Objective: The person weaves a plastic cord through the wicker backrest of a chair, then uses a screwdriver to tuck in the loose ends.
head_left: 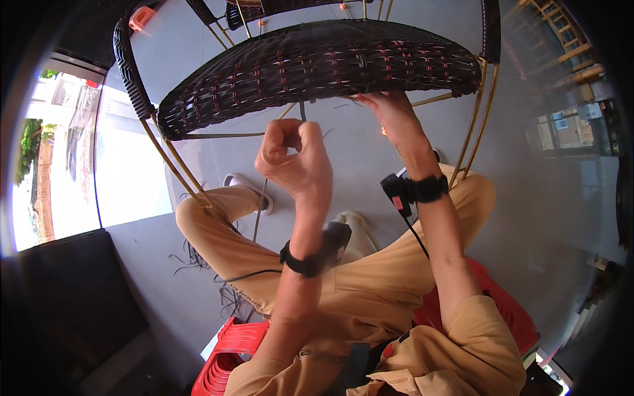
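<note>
A dark brown wicker chair seat [323, 63], flecked with red and white, spans the upper middle in front of me. My left hand [294, 158] is closed in a pinch just below its near edge. A flat dark weaving strip [302, 111] runs from the edge down into that hand, and a loose length hangs below it. My right hand [394, 119] reaches up to the seat's underside, right of the middle, touching the edge. Its fingertips are mostly hidden behind the weave, so its grip is unclear.
Gold metal legs [477, 125] flank the seat near my knees. Scraps of dark strip [191, 257] lie on the grey floor at left. I sit on a red plastic seat [241, 336]. Another wicker piece [284, 8] stands beyond; an orange plastic object [141, 18] lies far left.
</note>
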A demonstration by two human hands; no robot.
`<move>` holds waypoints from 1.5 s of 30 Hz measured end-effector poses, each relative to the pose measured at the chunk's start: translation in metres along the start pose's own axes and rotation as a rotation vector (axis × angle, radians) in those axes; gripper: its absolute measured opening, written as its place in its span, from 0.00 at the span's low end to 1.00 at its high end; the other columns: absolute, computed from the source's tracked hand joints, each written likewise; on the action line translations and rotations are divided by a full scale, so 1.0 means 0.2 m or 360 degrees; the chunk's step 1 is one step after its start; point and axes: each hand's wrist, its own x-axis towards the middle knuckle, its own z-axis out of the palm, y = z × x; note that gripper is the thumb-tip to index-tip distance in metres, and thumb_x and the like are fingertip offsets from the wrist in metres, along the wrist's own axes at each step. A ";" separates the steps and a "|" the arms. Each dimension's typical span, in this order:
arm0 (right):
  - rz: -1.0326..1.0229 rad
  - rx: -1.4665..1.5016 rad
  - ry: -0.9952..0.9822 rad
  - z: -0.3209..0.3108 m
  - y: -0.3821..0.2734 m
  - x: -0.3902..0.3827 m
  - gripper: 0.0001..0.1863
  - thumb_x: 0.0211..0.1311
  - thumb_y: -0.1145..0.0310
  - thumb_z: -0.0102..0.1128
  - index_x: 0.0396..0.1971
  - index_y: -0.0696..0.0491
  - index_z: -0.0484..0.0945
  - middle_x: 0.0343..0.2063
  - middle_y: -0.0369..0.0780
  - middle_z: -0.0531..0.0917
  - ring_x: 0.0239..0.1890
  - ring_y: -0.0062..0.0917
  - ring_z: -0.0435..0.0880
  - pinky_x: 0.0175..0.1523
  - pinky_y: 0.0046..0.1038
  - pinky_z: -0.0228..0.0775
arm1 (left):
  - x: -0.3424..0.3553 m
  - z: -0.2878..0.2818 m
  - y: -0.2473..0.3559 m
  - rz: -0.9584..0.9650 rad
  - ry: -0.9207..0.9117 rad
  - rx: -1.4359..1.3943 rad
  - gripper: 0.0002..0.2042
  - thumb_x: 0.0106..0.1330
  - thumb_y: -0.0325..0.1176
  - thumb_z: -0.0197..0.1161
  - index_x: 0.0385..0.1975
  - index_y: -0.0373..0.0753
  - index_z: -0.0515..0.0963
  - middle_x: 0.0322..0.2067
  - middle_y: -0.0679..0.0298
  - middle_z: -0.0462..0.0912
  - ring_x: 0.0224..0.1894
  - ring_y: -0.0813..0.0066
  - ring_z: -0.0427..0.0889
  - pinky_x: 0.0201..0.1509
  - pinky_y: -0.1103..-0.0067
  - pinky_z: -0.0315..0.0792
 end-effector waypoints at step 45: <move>-0.0596 -0.0337 0.0305 0.52 -0.26 -0.46 0.06 0.51 0.74 0.63 0.30 0.58 0.80 0.20 0.38 0.81 0.23 0.19 0.82 0.25 0.14 0.68 | 0.08 0.06 -0.20 -0.1863 -0.0545 -0.2299 0.11 0.63 0.28 0.53 0.42 0.31 0.68 0.35 0.57 0.72 0.41 0.67 0.74 0.47 0.74 0.74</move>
